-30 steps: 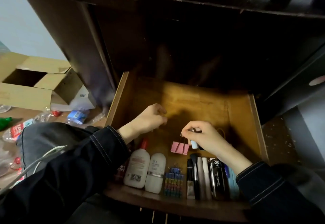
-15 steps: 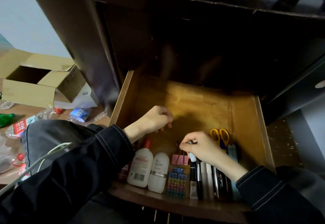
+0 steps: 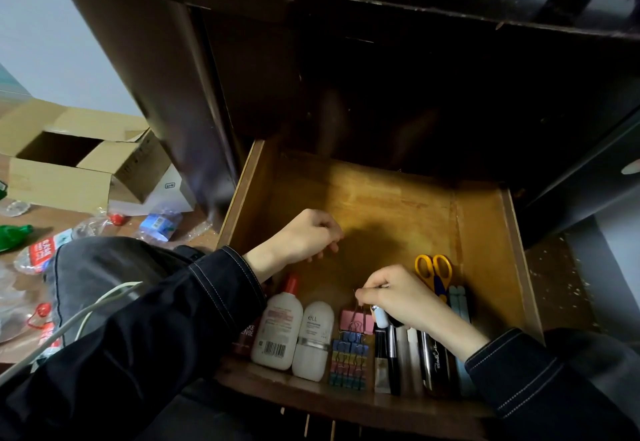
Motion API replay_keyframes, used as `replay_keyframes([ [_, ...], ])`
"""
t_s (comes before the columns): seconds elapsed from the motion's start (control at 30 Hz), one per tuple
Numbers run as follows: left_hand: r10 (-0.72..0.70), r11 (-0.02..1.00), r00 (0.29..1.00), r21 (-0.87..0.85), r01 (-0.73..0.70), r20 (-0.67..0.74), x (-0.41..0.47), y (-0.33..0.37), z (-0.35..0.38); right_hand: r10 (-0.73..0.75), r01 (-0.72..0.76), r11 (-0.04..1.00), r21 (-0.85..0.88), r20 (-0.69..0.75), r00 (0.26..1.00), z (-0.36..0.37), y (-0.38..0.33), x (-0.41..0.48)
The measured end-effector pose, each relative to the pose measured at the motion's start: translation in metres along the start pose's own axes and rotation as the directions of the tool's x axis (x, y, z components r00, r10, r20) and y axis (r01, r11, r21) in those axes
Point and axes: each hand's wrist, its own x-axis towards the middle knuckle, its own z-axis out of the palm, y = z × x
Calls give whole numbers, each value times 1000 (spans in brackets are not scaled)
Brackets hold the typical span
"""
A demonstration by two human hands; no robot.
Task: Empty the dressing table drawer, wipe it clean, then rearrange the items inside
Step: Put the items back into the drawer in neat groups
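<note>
Drawer (image 3: 485, 232), near edge: bottles (image 3: 280, 329), clip column (image 3: 348, 361), pens (image 3: 412, 354), all lying near-to-far.
Pink clip (image 3: 363, 322): at column's far end, just left of right hand (image 3: 398, 298), which pinches its wire loop.
Left hand (image 3: 308, 236): farther, left, well apart from the clip; fingers curled, contents cannot be told.
</note>
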Motion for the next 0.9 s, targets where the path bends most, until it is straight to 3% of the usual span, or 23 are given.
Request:
replay_keyframes([
  [0.5,7,1000,1000,-9,-7,10,3,-4,0,17,-18,1000,22,10,1000,-1,-3,-4],
  [0.6,30,999,1000,-9,-30,0,2,-3,-1,36,-29,992,123,-60,998,-12,-6,-6],
  [0.73,262,956,958,107,-274,114,-12,5,2,83,-26,961,275,-199,976,-27,-11,-12],
  [0.83,479,817,846,231,-528,235,-26,14,17,195,-87,849,521,-155,969,-30,-15,-13],
  [0.9,603,709,767,292,-641,221,-34,19,28,301,-151,742,653,-123,946,-30,-20,-11],
])
